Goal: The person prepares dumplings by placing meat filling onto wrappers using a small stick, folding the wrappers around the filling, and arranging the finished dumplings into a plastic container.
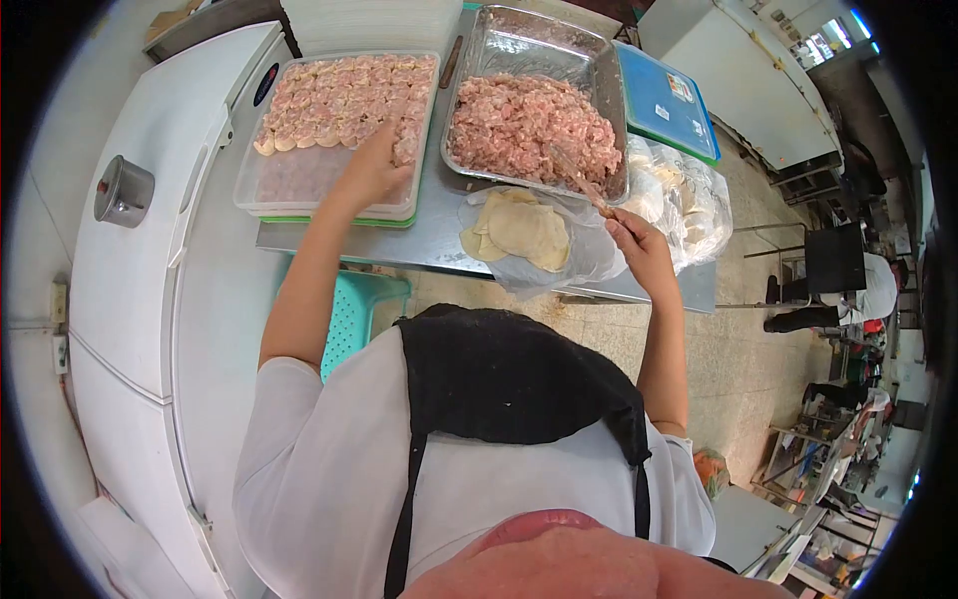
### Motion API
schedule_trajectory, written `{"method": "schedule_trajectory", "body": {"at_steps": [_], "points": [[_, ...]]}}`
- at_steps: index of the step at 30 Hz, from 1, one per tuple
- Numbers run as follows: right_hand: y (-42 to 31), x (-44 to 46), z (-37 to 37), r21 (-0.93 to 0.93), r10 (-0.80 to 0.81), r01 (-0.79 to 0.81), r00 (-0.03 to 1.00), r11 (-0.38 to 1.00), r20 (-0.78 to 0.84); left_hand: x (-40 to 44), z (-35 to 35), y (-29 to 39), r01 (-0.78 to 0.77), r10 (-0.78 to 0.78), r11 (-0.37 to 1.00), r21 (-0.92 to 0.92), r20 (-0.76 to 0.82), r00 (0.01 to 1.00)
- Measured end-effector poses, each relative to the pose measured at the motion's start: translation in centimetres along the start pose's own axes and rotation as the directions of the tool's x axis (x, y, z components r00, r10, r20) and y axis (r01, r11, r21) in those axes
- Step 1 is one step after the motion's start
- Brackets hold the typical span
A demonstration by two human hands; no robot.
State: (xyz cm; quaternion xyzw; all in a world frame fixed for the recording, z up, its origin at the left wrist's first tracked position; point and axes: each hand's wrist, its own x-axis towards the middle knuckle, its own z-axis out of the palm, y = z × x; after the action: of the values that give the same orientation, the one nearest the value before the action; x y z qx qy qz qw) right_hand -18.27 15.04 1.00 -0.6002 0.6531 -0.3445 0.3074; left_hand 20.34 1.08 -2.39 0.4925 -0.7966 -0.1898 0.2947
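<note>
My left hand (374,175) reaches over a clear plastic tray (247,190) holding rows of small open-topped meat dumplings (344,95). Its thumb and fingers are around a dumpling (407,150) at the right end of the front rows. My right hand (644,250) is closed on the handle of a thin, meat-smeared spatula (591,192), whose blade lies at the front right of the minced meat. The pink minced meat (529,125) fills much of a deep metal pan (499,40). Round dough wrappers (524,235) lie stacked on a plastic bag (589,255) before the pan.
Bagged pale dough (689,205) and a blue-lidded container (664,100) stand right of the pan. A wooden-handled tool (451,62) lies between tray and pan. A white fridge (140,290) borders the left; a turquoise basket (349,314) sits below. Another person (870,290) is far right.
</note>
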Motion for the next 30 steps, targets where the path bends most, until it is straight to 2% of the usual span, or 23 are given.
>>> {"method": "schedule_trajectory", "body": {"at_steps": [1,2,3,4,5,6,7,8,10,11,12,14,16,17,19,21,22,23,24,26,28,30], "points": [[0.3,0.5,-0.2,-0.045,-0.047,0.049,0.998,0.998,0.030,-0.3,-0.7,0.5,-0.051,0.051,0.996,-0.074,-0.007,0.999],[0.7,1.1,-0.5,-0.088,-0.094,0.100,0.994,0.991,0.062,-0.4,-0.7,0.1,-0.045,0.044,0.997,-0.070,-0.006,0.999],[0.9,1.8,-1.1,-0.083,-0.096,0.101,0.993,0.991,0.067,-0.5,-1.0,-0.6,0.076,-0.072,0.992,-0.105,0.048,0.996],[1.0,2.6,-1.8,-0.170,-0.146,0.167,0.981,0.971,0.128,-0.4,-1.3,-1.3,0.196,-0.183,0.972,-0.131,0.107,0.977],[1.0,3.4,-2.7,-0.252,-0.187,0.232,0.964,0.939,0.191,-0.3,-1.0,-2.6,0.198,-0.185,0.972,-0.127,0.109,0.977],[1.2,4.6,-3.9,-0.249,-0.183,0.227,0.965,0.941,0.187,-0.2,0.0,-4.2,0.163,-0.162,0.986,-0.022,0.068,0.985],[1.4,5.9,-5.6,-0.471,-0.170,0.286,0.947,0.835,0.274,0.2,0.5,-4.7,0.126,-0.129,0.989,0.082,0.033,0.991],[1.5,7.0,-7.3,-0.655,-0.129,0.344,0.926,0.672,0.355,0.4,0.8,-5.1,0.117,-0.121,0.990,0.080,0.045,0.992],[-0.6,8.9,-10.1,-0.808,0.028,0.247,0.951,0.535,0.309,0.5,0.6,-4.1,0.085,-0.080,0.993,0.075,-0.070,0.994],[-0.2,9.9,-11.2,-0.859,-0.054,0.298,0.951,0.416,0.304,0.8,0.6,-3.4,0.082,-0.077,0.994,0.076,-0.066,0.995],[1.1,11.2,-11.5,-0.858,-0.051,0.296,0.952,0.419,0.303,0.9,0.6,-2.4,0.091,-0.081,0.992,0.090,-0.109,0.991],[4.6,13.3,-10.7,-0.893,-0.237,0.363,0.923,0.266,0.305,0.9,0.9,-0.4,0.106,-0.090,0.989,0.103,-0.150,0.985],[6.6,12.2,-7.7,-0.730,-0.486,0.621,0.750,0.285,0.448,0.7,1.5,1.8,0.221,-0.096,0.902,0.371,-0.326,0.940],[6.7,11.2,-5.8,-0.703,-0.462,0.646,0.742,0.298,0.486,0.6,2.1,3.9,0.227,-0.102,0.900,0.372,-0.326,0.940],[6.6,10.2,-4.8,-0.666,-0.439,0.678,0.723,0.310,0.533,0.5,4.4,9.5,0.213,-0.209,0.977,-0.020,-0.288,0.934],[5.3,10.3,-5.8,-0.635,-0.444,0.710,0.695,0.305,0.565,-0.2,8.2,11.7,0.072,-0.092,0.992,-0.100,-0.218,0.972],[4.5,10.9,-7.0,-0.625,-0.447,0.718,0.688,0.307,0.571,-0.8,10.0,12.3,0.085,-0.098,0.989,-0.118,-0.102,0.990],[3.5,11.8,-8.6,-0.683,-0.444,0.688,0.706,0.244,0.552,-1.4,11.6,12.6,0.100,-0.099,0.986,-0.136,0.014,0.995],[2.7,12.6,-9.7,-0.736,-0.444,0.653,0.721,0.177,0.532,-2.0,12.9,12.4,0.110,-0.109,0.985,-0.132,0.011,0.994],[3.2,13.6,-9.7,-0.769,-0.423,0.621,0.744,0.152,0.517,-3.1,15.2,12.1,0.043,-0.033,0.998,-0.054,0.185,0.982],[5.4,14.4,-8.3,-0.705,-0.464,0.686,0.691,0.179,0.555,-3.6,16.4,12.7,0.023,-0.016,0.999,-0.037,0.165,0.986],[5.4,13.1,-6.5,-0.690,-0.435,0.689,0.704,0.223,0.562,-3.6,17.1,12.6,-0.003,0.006,1.000,-0.020,0.145,0.989]]}}
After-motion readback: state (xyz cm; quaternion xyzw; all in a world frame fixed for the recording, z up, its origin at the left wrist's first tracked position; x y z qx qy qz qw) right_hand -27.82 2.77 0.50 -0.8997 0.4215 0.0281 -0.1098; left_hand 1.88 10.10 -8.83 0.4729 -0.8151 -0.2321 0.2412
